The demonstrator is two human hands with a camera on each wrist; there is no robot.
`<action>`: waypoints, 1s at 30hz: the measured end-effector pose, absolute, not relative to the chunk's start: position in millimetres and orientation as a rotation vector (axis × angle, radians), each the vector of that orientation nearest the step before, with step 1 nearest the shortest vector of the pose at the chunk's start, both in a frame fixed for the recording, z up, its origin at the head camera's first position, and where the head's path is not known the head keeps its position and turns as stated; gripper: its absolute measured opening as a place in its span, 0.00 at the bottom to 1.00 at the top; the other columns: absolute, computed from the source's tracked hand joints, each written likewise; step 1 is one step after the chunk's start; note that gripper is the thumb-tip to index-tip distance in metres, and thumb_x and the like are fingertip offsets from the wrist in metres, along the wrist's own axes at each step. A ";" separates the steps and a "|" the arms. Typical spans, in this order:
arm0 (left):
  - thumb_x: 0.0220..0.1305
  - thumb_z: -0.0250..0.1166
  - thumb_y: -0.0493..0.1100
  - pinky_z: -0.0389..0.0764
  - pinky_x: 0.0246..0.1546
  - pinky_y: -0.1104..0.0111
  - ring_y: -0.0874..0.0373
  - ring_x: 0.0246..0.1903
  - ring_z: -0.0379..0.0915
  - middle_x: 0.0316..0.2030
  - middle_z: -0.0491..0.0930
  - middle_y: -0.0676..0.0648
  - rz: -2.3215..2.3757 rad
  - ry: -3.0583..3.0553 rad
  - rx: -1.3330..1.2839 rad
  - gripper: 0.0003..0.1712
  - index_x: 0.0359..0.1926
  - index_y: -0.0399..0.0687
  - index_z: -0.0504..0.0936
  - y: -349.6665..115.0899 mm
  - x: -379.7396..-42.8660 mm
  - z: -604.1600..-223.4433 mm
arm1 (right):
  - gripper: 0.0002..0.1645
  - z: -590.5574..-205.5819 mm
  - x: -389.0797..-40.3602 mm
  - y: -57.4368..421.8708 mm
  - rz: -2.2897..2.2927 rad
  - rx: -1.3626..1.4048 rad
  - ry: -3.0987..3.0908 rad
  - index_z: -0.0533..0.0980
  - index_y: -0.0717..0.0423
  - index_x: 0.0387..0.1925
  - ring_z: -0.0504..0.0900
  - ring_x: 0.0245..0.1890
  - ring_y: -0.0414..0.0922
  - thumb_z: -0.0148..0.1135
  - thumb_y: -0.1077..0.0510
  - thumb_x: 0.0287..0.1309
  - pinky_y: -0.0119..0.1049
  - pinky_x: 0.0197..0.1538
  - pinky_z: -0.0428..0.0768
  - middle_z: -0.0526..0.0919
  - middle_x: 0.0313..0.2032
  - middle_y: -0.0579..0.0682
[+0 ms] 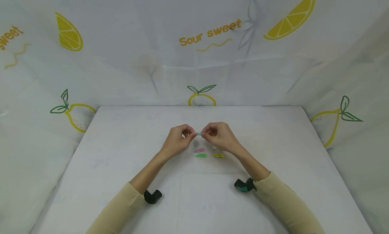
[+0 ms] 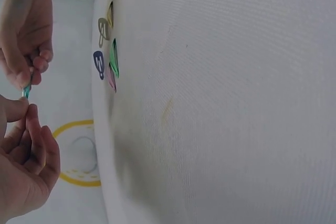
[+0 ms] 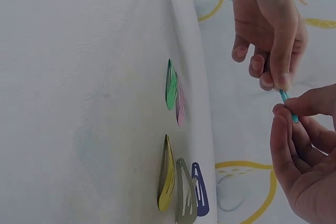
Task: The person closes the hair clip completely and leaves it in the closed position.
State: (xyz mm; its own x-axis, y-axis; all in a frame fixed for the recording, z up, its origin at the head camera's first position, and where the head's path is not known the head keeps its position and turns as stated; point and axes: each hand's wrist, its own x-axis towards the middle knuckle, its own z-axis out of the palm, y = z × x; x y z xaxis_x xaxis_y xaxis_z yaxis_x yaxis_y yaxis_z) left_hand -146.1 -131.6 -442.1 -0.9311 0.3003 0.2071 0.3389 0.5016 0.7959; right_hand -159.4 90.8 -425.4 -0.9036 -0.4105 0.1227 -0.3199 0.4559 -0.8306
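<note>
A small teal snap hair clip [image 3: 285,98] is held above the table between both hands. My left hand [image 1: 178,139] pinches one end of it between thumb and fingertip. At the other end, the thumb and fingers of my right hand [image 1: 221,136] pinch it too. Below the hands lie a pink hair clip [image 1: 199,150], a green hair clip [image 1: 200,155] and a yellow hair clip [image 1: 217,155]. A grey-olive hair clip [image 3: 186,192] and a navy hair clip [image 3: 200,190] lie beyond the yellow one, mostly hidden by the right hand in the head view.
A white cloth covers the table [image 1: 121,166]. Behind and at both sides hangs a white curtain [image 1: 121,75] printed with lemons. Black wrist-worn devices stick out beside the left sleeve [image 1: 121,207] and the right sleeve [image 1: 285,203].
</note>
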 end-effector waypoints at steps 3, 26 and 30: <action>0.72 0.72 0.39 0.72 0.30 0.75 0.60 0.30 0.77 0.31 0.88 0.44 -1.441 -2.682 -0.571 0.07 0.39 0.39 0.88 -130.3 -146.1 -442.4 | 0.04 -426.1 -159.8 91.9 -1.454 -0.655 2.603 0.88 0.62 0.36 0.81 0.27 0.40 0.71 0.64 0.66 0.28 0.33 0.80 0.89 0.29 0.54; 0.77 0.70 0.49 0.83 0.34 0.72 0.41 0.36 0.82 0.45 0.91 0.32 -1.997 -2.703 -0.303 0.21 0.50 0.31 0.88 -138.3 -147.0 -451.2 | 0.07 -434.5 -162.5 97.6 -1.545 -0.590 2.469 0.91 0.59 0.44 0.94 0.40 0.52 0.74 0.61 0.67 0.32 0.45 0.89 0.94 0.41 0.58; 0.76 0.70 0.48 0.84 0.35 0.70 0.36 0.39 0.83 0.46 0.90 0.32 -2.013 -2.688 -0.296 0.17 0.48 0.35 0.90 -140.3 -146.3 -451.9 | 0.08 -433.5 -161.1 97.6 -1.536 -0.572 2.470 0.91 0.57 0.45 0.93 0.40 0.46 0.75 0.60 0.66 0.33 0.47 0.90 0.94 0.42 0.55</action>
